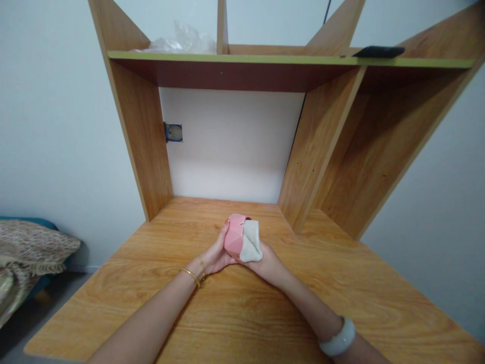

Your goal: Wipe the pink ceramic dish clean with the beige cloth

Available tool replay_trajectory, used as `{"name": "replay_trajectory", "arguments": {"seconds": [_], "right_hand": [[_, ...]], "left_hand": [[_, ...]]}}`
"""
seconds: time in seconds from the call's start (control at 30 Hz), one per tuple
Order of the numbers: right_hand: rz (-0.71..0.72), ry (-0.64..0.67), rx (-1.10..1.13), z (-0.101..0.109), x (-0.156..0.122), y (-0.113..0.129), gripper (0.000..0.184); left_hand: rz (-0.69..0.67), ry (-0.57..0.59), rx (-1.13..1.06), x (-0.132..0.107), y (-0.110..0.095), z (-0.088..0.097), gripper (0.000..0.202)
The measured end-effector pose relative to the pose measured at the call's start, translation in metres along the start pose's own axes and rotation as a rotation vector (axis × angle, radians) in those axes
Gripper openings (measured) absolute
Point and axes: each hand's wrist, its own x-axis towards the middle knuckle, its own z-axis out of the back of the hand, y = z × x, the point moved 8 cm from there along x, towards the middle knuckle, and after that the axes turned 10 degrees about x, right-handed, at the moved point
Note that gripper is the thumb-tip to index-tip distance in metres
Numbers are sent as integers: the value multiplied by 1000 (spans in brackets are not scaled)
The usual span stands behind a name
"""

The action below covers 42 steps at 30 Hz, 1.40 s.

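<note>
Just above the wooden desktop, I hold a small glossy pink faceted container (pixel 235 236) with a notch in its rim. My left hand (pixel 219 253) is wrapped round its left side and underside, the thumb up near the rim. A folded pale grey cloth (pixel 251 241) covers the container's right side. My right hand (pixel 268 263) is closed behind and under the cloth, pressing it to the container; most of its fingers are hidden. What the container holds inside cannot be seen.
The wooden desk (pixel 227 313) has upright panels and a shelf (pixel 227 58) at the back. Clear plastic wrap (pixel 182 41) and a dark flat object (pixel 379 52) lie on the shelf. An open wall box (pixel 174 133) shows behind. A fringed blanket (pixel 34 247) hangs at far left.
</note>
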Motion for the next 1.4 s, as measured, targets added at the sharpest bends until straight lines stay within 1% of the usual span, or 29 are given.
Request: {"name": "replay_trajectory", "arguments": {"seconds": [0.17,0.27,0.33,0.37,0.4,0.47,0.53,0.6,0.67,0.73,0.8,0.87,0.93,1.0,1.03,1.07,1.13,1.2,1.23,1.3,1.4], "right_hand": [[-109,-154,229,16,0,-4,43],[-156,-228,380,25,-2,-3,45],[-166,-239,450,25,-4,-1,48],[-169,-232,461,23,-4,0,49],[-174,-216,453,20,-5,1,50],[-182,-154,394,12,-5,1,51],[-165,-58,280,4,-4,2,52],[-96,29,117,-2,-1,6,54],[14,99,-57,-5,2,14,52],[102,142,-175,-7,5,20,45],[105,144,-180,-7,6,18,38],[35,102,-92,-4,6,10,34],[-47,21,32,2,6,1,35],[-113,-88,162,11,5,-5,40],[-138,-139,230,16,4,-6,43],[-158,-183,303,19,3,-6,46],[-170,-232,444,23,3,-4,51],[-167,-225,533,21,2,0,56],[-170,-204,546,19,2,2,58],[-182,-140,513,13,2,2,58],[-173,-40,389,4,1,1,56]], "left_hand": [[-150,24,-35,0,-9,-12,73],[-252,-38,19,-3,-16,-11,82],[-322,-102,86,-5,-21,-7,93],[-358,-134,117,-7,-25,-5,96],[-395,-165,147,-8,-28,-2,95],[-442,-224,189,-9,-33,5,86],[-423,-263,197,-8,-32,12,70],[-350,-277,173,-5,-28,17,60],[-261,-279,138,-3,-24,20,59],[-173,-273,102,-2,-21,20,62],[-97,-243,73,-3,-17,17,64],[-60,-186,50,-3,-15,12,65],[-51,-99,41,-3,-13,5,70],[-63,-34,74,-4,-12,-2,76],[-88,-27,111,-4,-12,-4,77],[-134,-37,160,-5,-15,-5,79],[-278,-97,283,-9,-27,-6,90],[-408,-161,397,-13,-38,-7,100],[-448,-190,438,-15,-41,-6,101],[-476,-243,473,-15,-43,-1,94],[-452,-268,406,-12,-37,8,81]]}}
